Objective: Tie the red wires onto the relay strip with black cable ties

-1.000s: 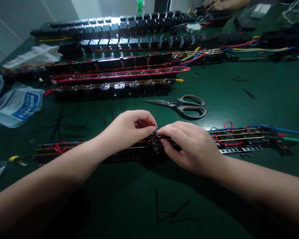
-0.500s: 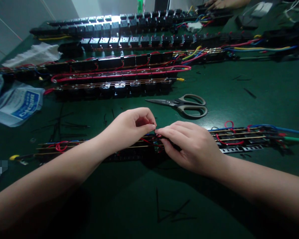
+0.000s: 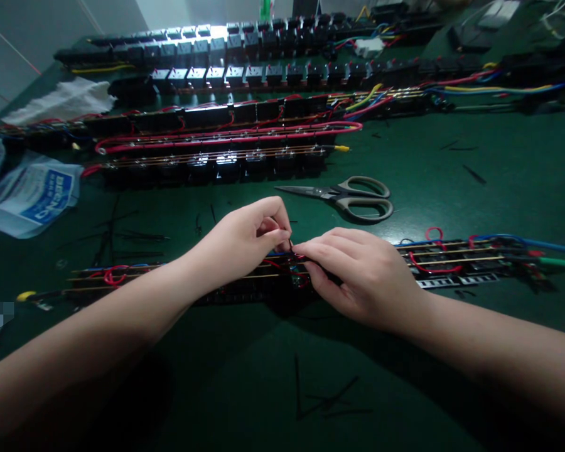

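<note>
A long black strip assembly (image 3: 245, 290) with brass rods and red and blue wires lies across the near part of the green table. Over its middle, my left hand (image 3: 258, 235) is closed, thumb and finger pinched on a thin black strip (image 3: 291, 243) that stands up from the wires. My right hand (image 3: 358, 270) rests on the assembly just to the right, its fingertips pressed together at the wires beside the strip. What the right fingers hold is too small and dark to make out. Scissors (image 3: 334, 196) lie partly open behind my hands.
Several more black strip assemblies (image 3: 207, 164) with red and yellow wires lie across the back. A plastic bag (image 3: 42, 194) and a white cloth (image 3: 66, 100) are at the left. Thin black offcuts (image 3: 329, 402) lie in front, with others around the table.
My left hand has shifted slightly, its fingers curling further, and the black strip between the hands shows more. My right hand has barely moved. The other person's hand at the back has mostly left view.
</note>
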A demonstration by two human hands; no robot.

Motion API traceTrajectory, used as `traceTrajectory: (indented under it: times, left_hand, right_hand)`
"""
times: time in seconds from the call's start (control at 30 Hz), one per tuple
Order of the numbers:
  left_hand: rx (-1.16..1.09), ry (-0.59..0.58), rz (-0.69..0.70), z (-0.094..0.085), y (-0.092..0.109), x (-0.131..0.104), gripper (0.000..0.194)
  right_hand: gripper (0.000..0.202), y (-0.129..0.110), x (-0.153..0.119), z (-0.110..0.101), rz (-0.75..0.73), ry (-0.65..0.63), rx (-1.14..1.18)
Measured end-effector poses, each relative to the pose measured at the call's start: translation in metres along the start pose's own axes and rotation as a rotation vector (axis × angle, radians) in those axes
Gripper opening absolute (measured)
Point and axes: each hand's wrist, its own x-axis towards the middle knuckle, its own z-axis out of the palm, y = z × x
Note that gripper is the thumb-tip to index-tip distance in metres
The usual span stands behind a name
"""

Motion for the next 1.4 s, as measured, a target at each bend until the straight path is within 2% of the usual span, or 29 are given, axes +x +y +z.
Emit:
traceTrajectory:
  times: [0.2, 0.4, 0.67, 0.83, 1.07, 1.23, 1.4]
  left_hand:
    - [0.012, -0.012, -0.005, 0.0017, 0.0022, 0.0008, 0.003]
    - [0.004, -0.096, -0.032, 0.0008, 0.0062, 0.001, 0.006]
    - [-0.008, -0.025, -0.041, -0.0008, 0.0079, 0.0019, 0.006]
    - [0.033, -0.035, -0.015, -0.0002, 0.004, 0.0011, 0.005]
    - [0.011, -0.031, -0.078, 0.0005, 0.0039, 0.0022, 0.003]
    - [-0.009, -0.029, -0.056, 0.0005, 0.0057, 0.0029, 0.004]
    - [0.034, -0.09, -0.05, -0.0006, 0.0076, 0.0021, 0.009]
  right_hand:
    - [0.018, 0.0, 0.0003, -0.0004, 0.002, -0.002, -0.009]
    - [0.017, -0.0006, 0.0001, -0.0007, 0.012, -0.01, 0.0]
    - [0.017, -0.0008, 0.0007, -0.0012, 0.009, -0.019, -0.016]
    - [0.017, -0.0004, 0.001, -0.0011, 0.013, -0.02, 0.0]
    - [0.016, -0.0002, 0.0001, -0.0007, 0.004, -0.025, 0.001]
    - [0.016, -0.0001, 0.0001, -0.001, 0.0, -0.024, -0.001]
    - [0.016, -0.0003, 0.001, -0.0006, 0.004, -0.025, -0.012]
